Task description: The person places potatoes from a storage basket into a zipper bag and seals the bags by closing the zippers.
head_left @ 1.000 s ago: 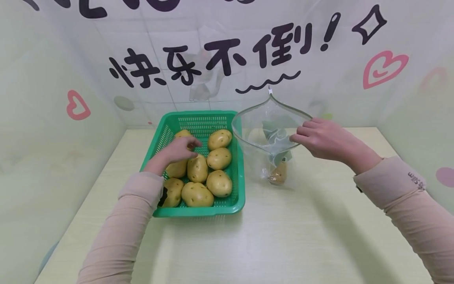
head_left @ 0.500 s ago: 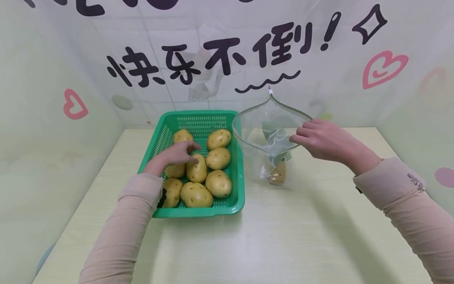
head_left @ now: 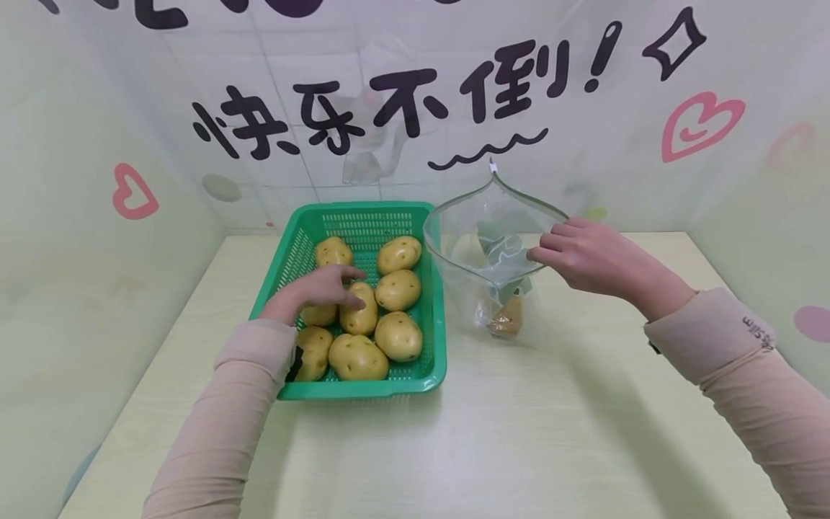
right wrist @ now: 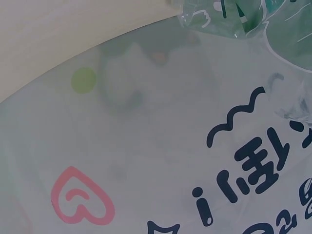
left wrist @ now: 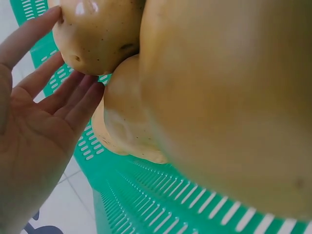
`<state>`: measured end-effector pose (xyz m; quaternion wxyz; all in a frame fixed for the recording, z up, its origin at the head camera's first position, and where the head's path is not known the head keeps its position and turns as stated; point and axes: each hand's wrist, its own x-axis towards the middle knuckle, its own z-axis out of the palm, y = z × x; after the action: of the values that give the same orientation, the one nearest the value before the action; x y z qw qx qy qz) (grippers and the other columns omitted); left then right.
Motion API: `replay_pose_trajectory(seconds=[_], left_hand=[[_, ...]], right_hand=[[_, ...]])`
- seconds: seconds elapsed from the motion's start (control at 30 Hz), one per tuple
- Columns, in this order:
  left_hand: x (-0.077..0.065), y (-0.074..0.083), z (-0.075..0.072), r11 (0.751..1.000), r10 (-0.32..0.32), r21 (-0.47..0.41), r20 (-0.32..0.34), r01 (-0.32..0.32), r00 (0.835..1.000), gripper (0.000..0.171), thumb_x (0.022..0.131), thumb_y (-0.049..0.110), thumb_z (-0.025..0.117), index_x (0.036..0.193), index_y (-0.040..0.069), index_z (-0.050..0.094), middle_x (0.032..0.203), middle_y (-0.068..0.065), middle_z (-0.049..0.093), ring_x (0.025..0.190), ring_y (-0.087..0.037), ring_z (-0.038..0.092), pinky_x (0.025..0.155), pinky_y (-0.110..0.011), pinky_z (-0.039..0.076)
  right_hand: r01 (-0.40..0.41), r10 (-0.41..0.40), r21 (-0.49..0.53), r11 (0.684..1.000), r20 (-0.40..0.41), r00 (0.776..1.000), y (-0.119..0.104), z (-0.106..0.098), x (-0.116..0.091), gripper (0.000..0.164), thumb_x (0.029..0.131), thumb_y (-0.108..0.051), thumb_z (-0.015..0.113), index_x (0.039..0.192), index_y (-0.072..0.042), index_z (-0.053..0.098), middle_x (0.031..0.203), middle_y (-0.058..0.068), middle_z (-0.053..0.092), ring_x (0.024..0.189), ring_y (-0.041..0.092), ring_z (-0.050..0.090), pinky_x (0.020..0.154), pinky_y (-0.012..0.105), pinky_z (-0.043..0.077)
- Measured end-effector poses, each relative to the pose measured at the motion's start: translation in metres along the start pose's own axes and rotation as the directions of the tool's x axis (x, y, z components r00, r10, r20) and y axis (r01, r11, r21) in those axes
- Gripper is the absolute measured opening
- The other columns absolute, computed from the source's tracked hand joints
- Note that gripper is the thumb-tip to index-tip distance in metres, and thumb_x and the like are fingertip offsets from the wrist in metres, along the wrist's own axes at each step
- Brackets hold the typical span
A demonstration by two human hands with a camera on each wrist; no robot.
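Observation:
Several potatoes lie in the green basket (head_left: 363, 389). My left hand (head_left: 318, 285) reaches over them, thumb and fingers spread about the middle potato (head_left: 359, 321). In the left wrist view the left hand's fingers (left wrist: 73, 97) are fairly straight, tips right at the edge of a potato (left wrist: 97, 39). My right hand (head_left: 583, 256) pinches the front-right rim of a clear zip bag (head_left: 454, 231), its mouth spread wide. Inside the bag's bottom sits a brown, potato-like lump (head_left: 508, 317). The right wrist view shows part of the bag (right wrist: 214, 19), with the right hand out of sight.
The basket and bag stand side by side on a pale wooden table (head_left: 519, 432). Behind them hangs a white printed sheet (head_left: 402, 166) with black characters and pink hearts. A white slider (head_left: 493, 167) sits at the bag's far corner.
My left hand has shifted slightly down and toward me, its thumb lowering over the middle potato and parting from the fingers. My right hand and the bag stay nearly still.

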<state>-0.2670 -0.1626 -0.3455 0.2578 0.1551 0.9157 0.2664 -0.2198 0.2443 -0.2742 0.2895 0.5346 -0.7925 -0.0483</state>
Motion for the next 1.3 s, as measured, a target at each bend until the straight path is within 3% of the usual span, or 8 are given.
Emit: replay_pose_trajectory(seconds=[0.6,0.83,1.03,1.3], left_hand=[[-0.0034,0.0024,-0.0021,0.998,0.047,0.04,0.0,-0.047,0.999,0.063,0.087,0.019,0.068,0.141,0.0,0.043,0.14,-0.022,0.047,0.118,-0.033,0.047,0.101,-0.05,0.042],[-0.005,0.0016,-0.0039,0.998,0.054,0.021,0.016,-0.055,0.998,0.062,0.087,0.016,0.067,0.141,-0.002,0.042,0.145,-0.024,0.042,0.13,-0.041,0.041,0.106,-0.055,0.039],[-0.0072,0.0008,-0.0031,0.999,0.037,0.029,-0.006,-0.036,0.999,0.062,0.086,0.017,0.069,0.14,0.0,0.044,0.137,-0.021,0.049,0.115,-0.032,0.048,0.098,-0.049,0.043],[-0.0099,0.0021,-0.0017,0.996,0.072,0.057,-0.031,-0.071,0.997,0.064,0.084,0.018,0.071,0.139,-0.001,0.045,0.14,-0.021,0.046,0.103,-0.029,0.048,0.089,-0.043,0.044]], right_hand=[[0.016,-0.016,0.005,1.0,-0.006,1.0,-0.0027,-0.0011,0.0027,0.032,0.067,0.017,0.059,0.091,-0.004,0.06,0.07,0.005,0.059,0.062,0.021,0.052,0.056,0.033,0.045],[0.026,-0.026,0.0,1.0,-0.013,1.0,-0.0033,-0.0008,0.0024,0.033,0.067,0.017,0.059,0.091,-0.004,0.059,0.07,0.005,0.059,0.062,0.02,0.051,0.056,0.032,0.045],[0.024,-0.024,-0.006,1.0,-0.012,1.0,-0.0041,-0.0013,0.0029,0.033,0.067,0.018,0.059,0.092,-0.004,0.061,0.07,0.005,0.058,0.061,0.02,0.051,0.055,0.032,0.044],[0.024,-0.025,-0.009,1.0,-0.01,1.0,-0.0049,-0.0019,0.0031,0.034,0.066,0.018,0.06,0.092,-0.003,0.061,0.07,0.005,0.059,0.061,0.02,0.051,0.056,0.032,0.045]])
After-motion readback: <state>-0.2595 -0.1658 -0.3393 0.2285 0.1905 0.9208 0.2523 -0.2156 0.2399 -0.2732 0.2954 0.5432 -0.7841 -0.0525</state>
